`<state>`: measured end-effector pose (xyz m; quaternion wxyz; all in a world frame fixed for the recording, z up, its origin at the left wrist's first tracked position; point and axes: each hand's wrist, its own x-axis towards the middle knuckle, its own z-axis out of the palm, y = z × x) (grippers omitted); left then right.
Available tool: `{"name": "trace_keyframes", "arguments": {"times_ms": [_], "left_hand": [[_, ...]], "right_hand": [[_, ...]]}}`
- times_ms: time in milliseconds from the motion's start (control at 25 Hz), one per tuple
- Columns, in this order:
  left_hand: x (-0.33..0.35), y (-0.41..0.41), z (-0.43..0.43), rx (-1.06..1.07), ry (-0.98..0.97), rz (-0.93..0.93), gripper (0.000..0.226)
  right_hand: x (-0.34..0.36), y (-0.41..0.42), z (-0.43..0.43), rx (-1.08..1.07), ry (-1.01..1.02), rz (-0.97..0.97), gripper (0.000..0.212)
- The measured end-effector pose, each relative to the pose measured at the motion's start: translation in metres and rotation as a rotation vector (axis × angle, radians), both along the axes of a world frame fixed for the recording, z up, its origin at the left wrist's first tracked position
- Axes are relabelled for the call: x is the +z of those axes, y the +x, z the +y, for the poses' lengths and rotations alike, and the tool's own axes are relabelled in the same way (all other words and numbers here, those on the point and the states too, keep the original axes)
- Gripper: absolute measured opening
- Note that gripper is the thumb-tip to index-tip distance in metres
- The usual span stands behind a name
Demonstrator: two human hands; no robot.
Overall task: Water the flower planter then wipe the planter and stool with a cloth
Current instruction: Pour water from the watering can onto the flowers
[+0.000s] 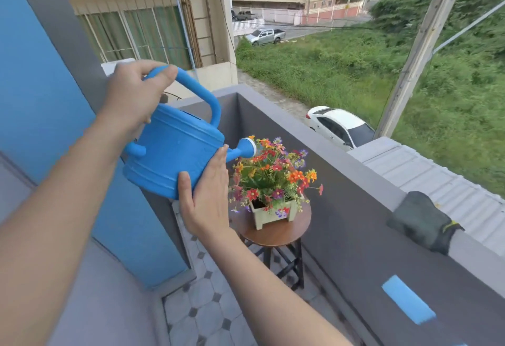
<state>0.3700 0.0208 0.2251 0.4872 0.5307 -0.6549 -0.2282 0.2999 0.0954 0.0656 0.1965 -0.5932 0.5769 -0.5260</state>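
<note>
A blue plastic watering can (175, 149) is held tilted, its white-tipped spout over the flowers. My left hand (136, 94) grips the can's arched handle from above. My right hand (205, 192) presses flat against the can's lower side, supporting it. Below the spout stands a pale green planter (273, 214) full of orange, red and purple flowers. It rests on a round brown wooden stool (276, 233) with dark legs. A dark grey-green cloth (423, 222) lies draped over the top of the balcony wall at the right.
The grey balcony wall (355, 209) runs along the right, close behind the stool. A blue wall (41, 99) stands on the left. Tiled floor (207, 310) stretches between them. Beyond the wall are a white car, grass and buildings below.
</note>
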Motion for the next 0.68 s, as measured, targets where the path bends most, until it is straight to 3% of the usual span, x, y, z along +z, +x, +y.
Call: {"name": "trace_keyframes", "arguments": {"times_ms": [400,680], "left_hand": [[0.021,-0.015,-0.005,-0.124,0.079,-0.122,0.023],[0.025,-0.026,-0.010,-0.014,0.038,-0.099,0.027]], "right_hand": [[0.011,0.014,0.020,0.009,0.012,-0.113,0.086],[0.021,-0.007,0.011,0.022,0.001,-0.112,0.086]]}}
